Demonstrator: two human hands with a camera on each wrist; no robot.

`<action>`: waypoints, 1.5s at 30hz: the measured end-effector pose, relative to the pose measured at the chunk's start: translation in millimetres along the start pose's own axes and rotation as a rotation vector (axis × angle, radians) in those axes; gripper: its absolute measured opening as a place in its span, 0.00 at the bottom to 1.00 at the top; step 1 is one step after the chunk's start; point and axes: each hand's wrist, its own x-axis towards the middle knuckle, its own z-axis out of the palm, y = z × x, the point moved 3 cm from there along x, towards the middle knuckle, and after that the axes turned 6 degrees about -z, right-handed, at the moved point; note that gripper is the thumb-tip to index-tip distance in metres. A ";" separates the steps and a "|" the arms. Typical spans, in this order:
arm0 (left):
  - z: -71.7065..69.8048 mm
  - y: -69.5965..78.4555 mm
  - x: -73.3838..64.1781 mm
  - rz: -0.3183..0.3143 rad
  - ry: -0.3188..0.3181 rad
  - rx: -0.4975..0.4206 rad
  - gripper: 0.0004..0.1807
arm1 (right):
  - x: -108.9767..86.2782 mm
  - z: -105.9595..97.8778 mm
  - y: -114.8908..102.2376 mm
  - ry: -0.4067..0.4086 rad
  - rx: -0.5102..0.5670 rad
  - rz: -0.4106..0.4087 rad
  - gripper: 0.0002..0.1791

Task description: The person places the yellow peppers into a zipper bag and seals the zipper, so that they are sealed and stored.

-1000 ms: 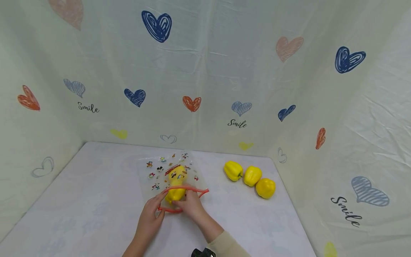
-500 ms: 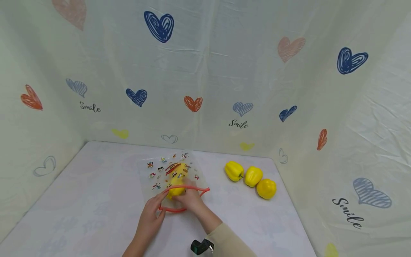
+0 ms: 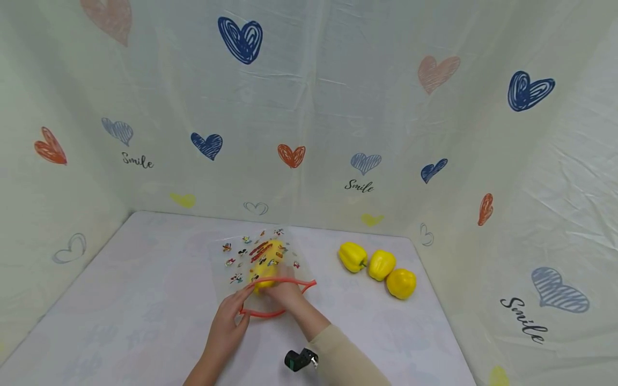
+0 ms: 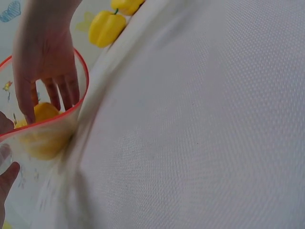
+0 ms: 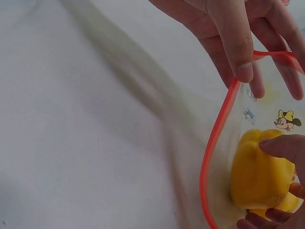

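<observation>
A clear zip bag with an orange-red rim and cartoon prints lies on the table, its mouth spread toward me. My left hand pinches the left side of the rim, thumb and fingers on either side of the film. Inside the mouth, my right hand holds a yellow bell pepper, thumb on its top and fingertips along its side. Another yellow pepper shows partly behind it in the right wrist view. Printed film covers part of the peppers in the head view.
Three more yellow bell peppers, the middle one touching its neighbour, sit at the table's back right. A white cloth covers the table. Heart-printed curtains stand behind and at both sides. A small black device is by the right sleeve.
My right hand has moved deeper into the bag, and the yellow peppers have shifted toward its far end. The left hand keeps its place on the rim.
</observation>
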 end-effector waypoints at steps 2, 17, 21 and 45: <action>0.0 0.1 0.3 0.018 0.011 0.003 0.35 | 2.8 0.5 0.2 0.004 -0.003 0.006 0.43; -1.2 0.9 -0.3 0.063 0.055 0.009 0.37 | 27.8 3.6 -0.6 0.026 -0.110 0.140 0.46; -1.1 0.8 -0.2 0.057 0.052 0.008 0.37 | 30.7 3.0 -0.7 0.026 -0.120 0.162 0.48; -3.8 2.4 -1.5 0.014 0.043 0.013 0.35 | 48.2 3.2 0.4 0.097 0.007 0.122 0.54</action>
